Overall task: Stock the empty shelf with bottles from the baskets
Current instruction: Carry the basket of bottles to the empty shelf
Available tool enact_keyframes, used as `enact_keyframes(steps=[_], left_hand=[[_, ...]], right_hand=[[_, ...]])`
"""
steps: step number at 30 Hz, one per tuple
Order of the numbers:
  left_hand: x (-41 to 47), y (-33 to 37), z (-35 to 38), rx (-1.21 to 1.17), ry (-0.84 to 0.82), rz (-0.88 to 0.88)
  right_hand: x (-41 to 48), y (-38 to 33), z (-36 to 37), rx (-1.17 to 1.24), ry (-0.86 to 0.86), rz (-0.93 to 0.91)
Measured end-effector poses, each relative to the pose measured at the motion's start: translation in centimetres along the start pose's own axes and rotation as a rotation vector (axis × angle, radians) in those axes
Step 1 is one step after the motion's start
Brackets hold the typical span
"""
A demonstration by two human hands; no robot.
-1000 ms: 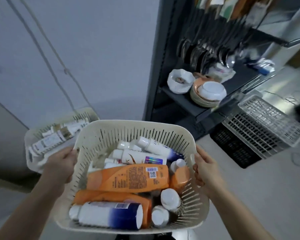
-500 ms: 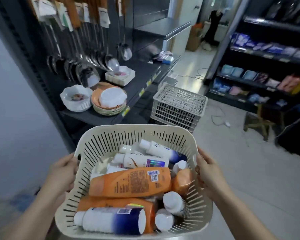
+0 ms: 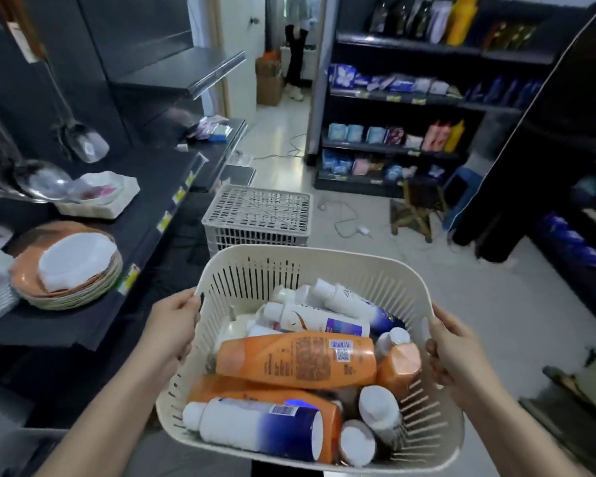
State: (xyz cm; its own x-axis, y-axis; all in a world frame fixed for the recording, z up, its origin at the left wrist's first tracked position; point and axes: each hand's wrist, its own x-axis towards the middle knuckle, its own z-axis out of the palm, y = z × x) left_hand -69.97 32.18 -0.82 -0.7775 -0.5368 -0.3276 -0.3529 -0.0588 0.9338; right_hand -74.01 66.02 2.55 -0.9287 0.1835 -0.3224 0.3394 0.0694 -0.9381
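Bottles lie heaped in a cream slotted basket (image 3: 310,253) held up in front of the person, a large orange bottle (image 3: 296,359) on top and a white-and-blue bottle (image 3: 255,429) nearest the camera. The left hand (image 3: 172,327) grips the basket's left rim and the right hand (image 3: 460,351) its right rim, the fingers (image 3: 435,327) of each curled over the edge. To the left a dark shelf (image 3: 152,197) carries stacked plates (image 3: 69,270). A bare metal shelf (image 3: 183,72) stands above it, and a white crate (image 3: 258,215) sits on the floor beyond.
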Motion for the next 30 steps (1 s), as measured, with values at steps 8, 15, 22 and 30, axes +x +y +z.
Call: enact_keyframes(steps=[8,15,22,30], left_hand=[[8.4,1.0,10.3,0.092,-0.161,-0.031],[19.0,3.0,19.3,0.151,-0.204,-0.041],[27.5,8.3,25.5,0.141,-0.204,-0.057],[34.5,13.5,29.7,0.165,-0.203,-0.027]], right_hand=[[9.4,1.3,-3.1,0.041,0.127,0.08],[21.8,0.6,-2.3,0.039,0.226,0.174],[31.9,-3.9,-0.7,0.045,0.277,0.158],[40.7,-9.1,0.4,0.06,0.258,0.149]])
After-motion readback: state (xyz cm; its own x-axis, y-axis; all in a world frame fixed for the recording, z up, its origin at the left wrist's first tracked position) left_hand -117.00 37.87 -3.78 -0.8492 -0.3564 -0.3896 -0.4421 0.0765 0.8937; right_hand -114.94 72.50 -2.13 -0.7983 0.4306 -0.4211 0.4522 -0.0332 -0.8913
